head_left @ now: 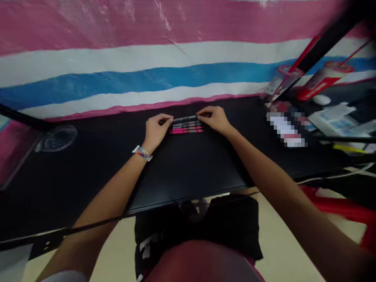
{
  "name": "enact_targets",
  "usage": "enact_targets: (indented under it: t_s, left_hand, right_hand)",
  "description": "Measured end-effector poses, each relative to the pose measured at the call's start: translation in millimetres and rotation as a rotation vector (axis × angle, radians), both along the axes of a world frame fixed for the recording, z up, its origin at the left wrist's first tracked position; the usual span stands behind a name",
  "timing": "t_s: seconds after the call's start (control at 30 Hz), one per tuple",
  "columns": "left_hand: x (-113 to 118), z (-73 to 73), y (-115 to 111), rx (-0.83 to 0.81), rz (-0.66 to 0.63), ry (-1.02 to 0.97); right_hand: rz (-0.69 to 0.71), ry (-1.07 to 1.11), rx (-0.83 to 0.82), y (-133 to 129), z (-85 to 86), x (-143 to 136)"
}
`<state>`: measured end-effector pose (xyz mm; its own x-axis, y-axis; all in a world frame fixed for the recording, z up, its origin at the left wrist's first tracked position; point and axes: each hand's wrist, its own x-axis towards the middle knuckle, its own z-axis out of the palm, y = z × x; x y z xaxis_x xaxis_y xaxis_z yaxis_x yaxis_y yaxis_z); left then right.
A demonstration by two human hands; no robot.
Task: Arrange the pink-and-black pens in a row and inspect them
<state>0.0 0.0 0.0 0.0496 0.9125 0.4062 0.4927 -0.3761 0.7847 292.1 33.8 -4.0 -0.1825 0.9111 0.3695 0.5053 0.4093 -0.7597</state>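
black table (pixel 188 168); pink, white and blue striped sheet (pixel 147 80) hangs behind. pens (pixel 187 129) lie side by side mid-table, nearest one pink. left hand (pixel 157 128) and right hand (pixel 216 118) pinch far pen's opposite ends. clear round thing (pixel 60 138) at left; blurred red-white can (pixel 323 81), papers (pixel 337 117) at right. pale floor (pixel 110 243) below.

Extends left arm (pixel 113 190) and right arm (pixel 273 178) forward, angled inward from both sides. Holds left hand (pixel 155 131) and right hand (pixel 217 119) apart but near, facing inward. Curls fingers (pixel 164 116) on both, with thumb and forefinger pinched at the tips.
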Motion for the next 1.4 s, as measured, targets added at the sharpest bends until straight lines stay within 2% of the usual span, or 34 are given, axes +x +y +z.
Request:
enact_targets:
  t_s: [0.37, 0.6, 0.7, 0.83, 0.93, 1.03, 1.2, 1.4]
  left_hand:
    - [-2, -3.0, 4, 0.009, -0.011, 0.152]
    - [-4, -8.7, 8, 0.044, -0.021, 0.165]
    - [-6, -11.3, 9, 0.055, -0.018, 0.146]
    - [-7, -11.9, 10, 0.06, -0.02, 0.055]
    - [-6, -13.4, 10, 0.043, -0.03, -0.086]
    - [-2, -19.7, 10, 0.009, -0.022, -0.253]
    - [13, -30.5, 8, -0.054, -0.086, -0.456]
    - [27, -21.1, -3, -0.106, -0.238, -0.569]
  right_hand:
    - [0.033, -0.089, 0.092, 0, -4.3, 4]
    - [0.039, -0.181, 0.131, -1, -3.7, 4]
    - [0.041, -0.139, 0.141, -2, -3.6, 4]
    - [-0.084, 0.006, 0.116, -2, -6.8, -1]
    - [-0.194, 0.18, 0.073, -4, -12.7, -12]
    - [-0.185, 0.358, -0.006, -8, -20.2, -27]
    - [-0.165, 0.442, -0.072, -12, -28.1, -44]
    - [-0.117, 0.472, -0.107, -8, -28.7, -43]
